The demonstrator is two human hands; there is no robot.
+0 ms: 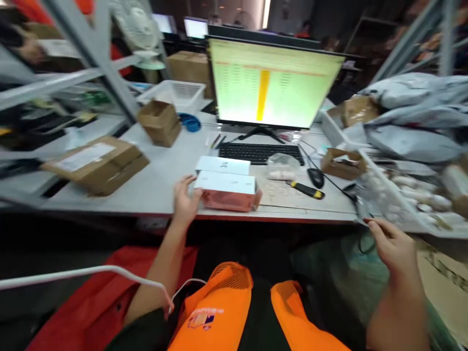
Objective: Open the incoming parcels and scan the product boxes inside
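Note:
At the left end of two small boxes on the desk is my left hand (185, 201), fingers apart and a little curled, thumb touching the nearer one or very close to it. The nearer box (228, 184) has a white top and a reddish front; a white box (223, 165) lies right behind it. Off to the right, past the desk's front edge, my right hand (395, 243) is closed in a pinch. A small dark red bit shows at its fingertips, too blurred to name. Crumpled clear plastic (362, 207) lies just beyond those fingertips.
A monitor (270, 83) stands behind a keyboard (261, 153). A yellow-black utility knife (307, 190), a mouse (315, 178) and an open carton (342, 163) lie right of the boxes. A taped parcel (97, 165) is at left, a white bin (405, 195) at right.

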